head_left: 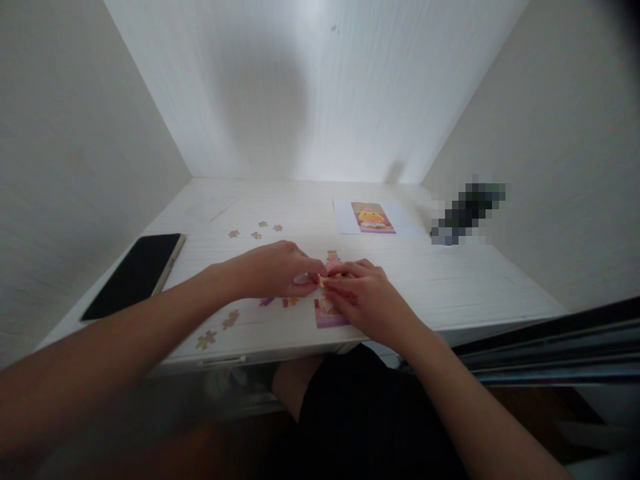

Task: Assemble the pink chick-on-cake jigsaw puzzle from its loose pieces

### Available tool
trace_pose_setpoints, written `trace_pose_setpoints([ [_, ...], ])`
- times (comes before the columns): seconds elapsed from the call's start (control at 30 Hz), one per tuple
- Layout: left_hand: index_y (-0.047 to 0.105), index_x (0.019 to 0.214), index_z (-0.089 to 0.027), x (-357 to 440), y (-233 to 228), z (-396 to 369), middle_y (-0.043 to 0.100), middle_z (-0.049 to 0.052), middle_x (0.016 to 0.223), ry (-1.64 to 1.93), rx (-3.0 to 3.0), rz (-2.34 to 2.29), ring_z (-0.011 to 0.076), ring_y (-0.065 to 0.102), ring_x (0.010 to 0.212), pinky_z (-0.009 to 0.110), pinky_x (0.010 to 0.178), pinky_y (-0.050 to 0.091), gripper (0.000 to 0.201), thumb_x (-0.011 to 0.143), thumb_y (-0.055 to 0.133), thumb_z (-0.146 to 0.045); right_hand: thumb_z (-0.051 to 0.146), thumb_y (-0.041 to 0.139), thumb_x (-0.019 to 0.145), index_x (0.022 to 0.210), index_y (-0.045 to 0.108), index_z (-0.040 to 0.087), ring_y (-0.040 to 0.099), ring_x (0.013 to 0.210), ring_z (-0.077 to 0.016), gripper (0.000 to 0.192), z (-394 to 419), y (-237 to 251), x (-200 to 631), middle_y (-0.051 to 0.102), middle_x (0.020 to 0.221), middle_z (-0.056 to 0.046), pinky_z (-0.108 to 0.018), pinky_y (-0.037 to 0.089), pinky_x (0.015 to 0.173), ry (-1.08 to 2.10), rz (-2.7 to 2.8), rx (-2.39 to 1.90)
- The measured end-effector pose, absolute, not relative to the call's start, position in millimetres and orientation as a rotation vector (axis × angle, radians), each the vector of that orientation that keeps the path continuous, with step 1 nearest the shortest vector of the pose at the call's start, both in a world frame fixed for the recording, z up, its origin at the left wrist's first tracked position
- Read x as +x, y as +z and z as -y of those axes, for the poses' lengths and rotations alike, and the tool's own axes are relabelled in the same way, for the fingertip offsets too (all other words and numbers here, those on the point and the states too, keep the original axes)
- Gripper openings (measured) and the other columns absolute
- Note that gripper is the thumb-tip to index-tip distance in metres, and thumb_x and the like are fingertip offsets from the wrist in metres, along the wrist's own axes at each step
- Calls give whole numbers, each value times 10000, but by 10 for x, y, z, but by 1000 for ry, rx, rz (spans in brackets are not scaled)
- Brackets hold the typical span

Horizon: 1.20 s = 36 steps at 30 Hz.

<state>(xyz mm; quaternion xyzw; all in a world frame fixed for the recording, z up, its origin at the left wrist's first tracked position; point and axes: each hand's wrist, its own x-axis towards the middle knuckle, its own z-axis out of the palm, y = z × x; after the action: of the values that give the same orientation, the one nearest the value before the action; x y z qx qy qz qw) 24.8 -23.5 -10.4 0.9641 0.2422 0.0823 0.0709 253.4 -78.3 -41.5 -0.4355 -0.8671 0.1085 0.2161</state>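
A partly joined jigsaw puzzle (330, 323) with a pink lower edge lies near the front of the white table, mostly under my hands. My left hand (285, 270) pinches a small yellowish jigsaw piece (322, 282) at the puzzle's left side, thumb and fingers closed. My right hand (367, 293) rests over the puzzle, its fingertips closed on the same spot and meeting the left fingertips. Its palm hides much of the puzzle's middle and right. Loose orange-red jigsaw pieces (290, 303) and a purple one (267, 302) lie just below my left hand.
More loose pieces lie front left (206, 341) and back left (257, 235). A reference picture (373, 218) of a yellow figure is at the back. A black tablet-like slab (133, 277) lies left; a blurred dark object (465, 213) stands right. White panels enclose the table (430, 280).
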Motion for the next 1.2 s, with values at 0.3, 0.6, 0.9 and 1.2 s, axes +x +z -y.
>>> trace_pose_setpoints([
  [0.3, 711, 1065, -269, 250, -130, 223, 738, 18, 876, 208, 2968, -707, 156, 690, 776, 250, 697, 458, 191, 937, 571, -287, 255, 627, 949, 1063, 778, 253, 599, 1075, -255, 189, 751, -409, 2519, 717, 1219, -33, -449, 426, 985, 280, 2381, -1241],
  [0.6, 700, 1019, -221, 251, -86, 215, 728, 16, 930, 189, 2846, -729, 148, 683, 830, 248, 779, 488, 157, 914, 601, -281, 159, 614, 952, 1032, 758, 180, 618, 1050, -229, 166, 723, -418, 2405, 717, 1117, -80, -387, 440, 949, 130, 2483, -1134],
  [0.9, 742, 973, -200, 243, -111, 169, 752, 27, 1019, 224, 2847, -565, 145, 695, 943, 254, 881, 514, 160, 935, 590, -233, 102, 593, 947, 1024, 732, 146, 613, 1053, -230, 164, 677, -466, 2438, 707, 1064, -111, -370, 495, 926, 55, 2545, -1042],
  [1.2, 760, 913, -199, 262, -68, 210, 745, 30, 1012, 213, 2858, -573, 129, 692, 882, 221, 829, 513, 174, 936, 594, -246, 118, 631, 925, 985, 715, 144, 649, 940, -251, 106, 727, -378, 2424, 727, 997, -96, -389, 486, 831, -150, 2693, -982],
])
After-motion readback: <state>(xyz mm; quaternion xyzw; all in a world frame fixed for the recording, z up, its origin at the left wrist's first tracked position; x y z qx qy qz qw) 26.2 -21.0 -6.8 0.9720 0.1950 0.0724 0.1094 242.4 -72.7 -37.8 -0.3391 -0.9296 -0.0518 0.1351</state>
